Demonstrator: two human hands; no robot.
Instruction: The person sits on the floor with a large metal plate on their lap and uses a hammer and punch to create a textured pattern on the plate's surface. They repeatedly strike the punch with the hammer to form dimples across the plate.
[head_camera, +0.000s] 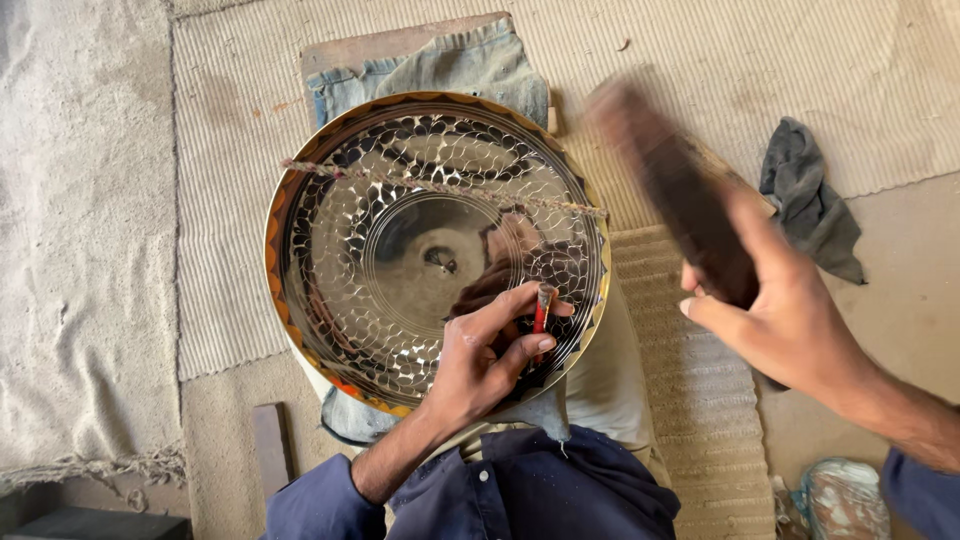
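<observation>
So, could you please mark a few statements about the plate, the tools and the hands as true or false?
1. The left hand holds a red-handled punch against the round metal plate. True.
2. The right hand is empty. False: it grips a dark wooden mallet, blurred.
3. A cord runs across the plate. True.
4. The plate is plain and smooth. False: it bears a scale-like pattern.
5. A grey rag lies on the plate. False: it lies on the floor, right.

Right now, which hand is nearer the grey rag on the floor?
Right. The right hand, raising a dark wooden mallet, is just left of the grey rag; the left hand rests on the brass plate.
</observation>
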